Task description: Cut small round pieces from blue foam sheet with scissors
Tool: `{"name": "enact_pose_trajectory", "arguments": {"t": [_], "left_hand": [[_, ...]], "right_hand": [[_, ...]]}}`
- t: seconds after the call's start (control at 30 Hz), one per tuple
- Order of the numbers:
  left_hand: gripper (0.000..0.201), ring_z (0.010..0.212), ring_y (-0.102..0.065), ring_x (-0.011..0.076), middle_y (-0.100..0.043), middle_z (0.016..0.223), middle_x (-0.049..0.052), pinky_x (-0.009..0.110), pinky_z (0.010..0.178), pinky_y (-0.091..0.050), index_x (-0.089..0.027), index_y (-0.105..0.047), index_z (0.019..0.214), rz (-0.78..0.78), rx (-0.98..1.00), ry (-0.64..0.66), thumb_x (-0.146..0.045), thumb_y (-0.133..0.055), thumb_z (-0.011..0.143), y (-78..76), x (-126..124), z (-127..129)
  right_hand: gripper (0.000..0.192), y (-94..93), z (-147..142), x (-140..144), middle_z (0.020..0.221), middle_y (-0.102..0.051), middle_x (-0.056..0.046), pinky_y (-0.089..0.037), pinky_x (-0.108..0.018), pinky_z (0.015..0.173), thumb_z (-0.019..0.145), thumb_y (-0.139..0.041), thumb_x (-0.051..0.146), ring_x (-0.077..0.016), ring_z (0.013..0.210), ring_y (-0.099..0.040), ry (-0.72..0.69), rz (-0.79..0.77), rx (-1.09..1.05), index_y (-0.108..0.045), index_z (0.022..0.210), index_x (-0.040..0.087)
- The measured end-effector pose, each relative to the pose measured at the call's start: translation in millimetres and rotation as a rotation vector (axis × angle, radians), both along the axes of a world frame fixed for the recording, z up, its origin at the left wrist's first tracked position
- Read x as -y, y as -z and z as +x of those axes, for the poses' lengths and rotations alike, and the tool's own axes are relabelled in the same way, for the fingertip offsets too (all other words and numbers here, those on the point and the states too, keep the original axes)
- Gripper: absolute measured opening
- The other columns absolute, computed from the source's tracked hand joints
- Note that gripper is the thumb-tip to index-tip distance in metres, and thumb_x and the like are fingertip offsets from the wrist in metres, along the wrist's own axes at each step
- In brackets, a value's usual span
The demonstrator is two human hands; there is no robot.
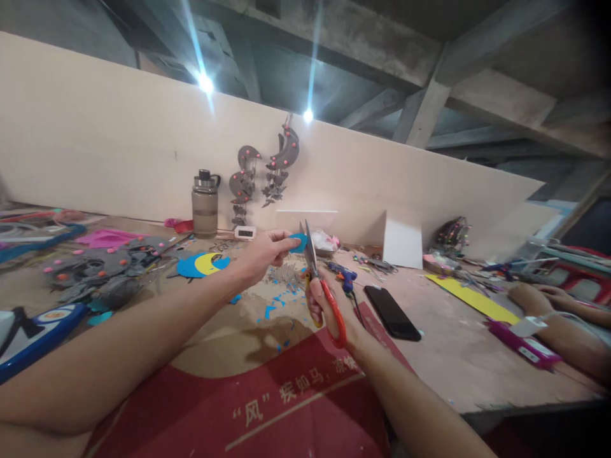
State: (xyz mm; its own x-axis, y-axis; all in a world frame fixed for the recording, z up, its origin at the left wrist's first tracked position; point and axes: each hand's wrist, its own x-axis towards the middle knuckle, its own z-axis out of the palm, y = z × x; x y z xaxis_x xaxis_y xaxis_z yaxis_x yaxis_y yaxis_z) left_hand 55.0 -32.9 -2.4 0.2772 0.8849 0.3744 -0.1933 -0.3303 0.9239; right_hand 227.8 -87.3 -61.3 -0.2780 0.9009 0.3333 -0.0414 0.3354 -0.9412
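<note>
Pinched between the fingers of my left hand [267, 249] is a small blue paper piece [298, 242]. My right hand [329, 302] grips red-handled scissors [311, 248], fingers through the loops, blades parted and pointing up just beside the paper. Whether the blades touch the paper I cannot tell. Below both hands, blue paper scraps [272, 310] are scattered on a red and brown cardboard sheet [286, 407]. Left of my left hand lie blue cut shapes [188, 266] with a yellow crescent [210, 264] on top.
A water bottle [205, 207] and a small digital clock [245, 233] stand by the back board. Right of my hands are a blue glue gun [344, 276] and a black phone [392, 312]. Grey felt pieces [95, 264] lie at left. Another person's arm [563, 327] rests at far right.
</note>
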Motion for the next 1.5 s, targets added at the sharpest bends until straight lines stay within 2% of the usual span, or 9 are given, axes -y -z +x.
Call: {"name": "enact_pose_trajectory", "arguments": {"t": [0.23,0.47,0.73,1.2,1.5], "left_hand": [[0.031,0.049,-0.042,0.0068,-0.052,0.055,-0.002,0.024,0.05,-0.028,-0.016,-0.052,0.064,0.011,-0.045,0.015,-0.037,-0.072,0.075,0.6,0.2,-0.3],[0.032,0.047,-0.036,0.0057,-0.045,0.051,-0.005,0.023,0.049,-0.025,-0.016,-0.048,0.062,0.036,-0.045,0.008,-0.034,-0.071,0.076,1.9,-2.8,-1.5],[0.032,0.049,-0.037,0.0057,-0.047,0.055,-0.003,0.024,0.051,-0.026,-0.015,-0.051,0.063,0.046,-0.063,0.013,-0.036,-0.072,0.075,1.7,-5.5,-3.3],[0.03,0.048,-0.035,0.0054,-0.045,0.054,-0.004,0.024,0.049,-0.021,-0.014,-0.055,0.065,0.03,-0.041,0.049,-0.036,-0.074,0.074,0.4,-4.9,-5.0],[0.029,0.048,-0.037,0.0046,-0.047,0.055,-0.003,0.023,0.048,-0.021,-0.012,-0.057,0.068,-0.01,-0.01,0.046,-0.035,-0.075,0.072,-1.8,-2.5,-4.0]], "right_hand": [[0.045,-3.2,-1.9,2.6,0.062,-0.034,0.008,-0.026,-0.019,0.04,0.083,-0.06,0.062,-0.0057,0.045,-0.031,0.004,-0.066,-0.023,-0.036,0.08,0.024],[0.047,-4.8,-2.5,3.0,0.062,-0.031,0.009,-0.021,-0.019,0.04,0.079,-0.064,0.062,-0.0048,0.045,-0.026,0.006,-0.135,-0.034,-0.036,0.081,0.024],[0.039,2.1,0.3,-2.1,0.063,-0.028,0.008,-0.018,-0.02,0.04,0.083,-0.063,0.057,-0.0057,0.046,-0.023,-0.048,-0.107,-0.049,-0.042,0.084,0.024],[0.043,1.5,-0.1,-3.0,0.059,-0.029,0.009,-0.019,-0.019,0.038,0.08,-0.063,0.06,-0.0061,0.044,-0.023,-0.01,-0.11,-0.007,-0.04,0.079,0.024],[0.041,-5.3,-4.0,4.2,0.055,-0.032,0.011,-0.021,-0.017,0.035,0.08,-0.063,0.058,-0.0054,0.04,-0.027,0.043,-0.174,0.003,-0.039,0.083,0.025]]}}
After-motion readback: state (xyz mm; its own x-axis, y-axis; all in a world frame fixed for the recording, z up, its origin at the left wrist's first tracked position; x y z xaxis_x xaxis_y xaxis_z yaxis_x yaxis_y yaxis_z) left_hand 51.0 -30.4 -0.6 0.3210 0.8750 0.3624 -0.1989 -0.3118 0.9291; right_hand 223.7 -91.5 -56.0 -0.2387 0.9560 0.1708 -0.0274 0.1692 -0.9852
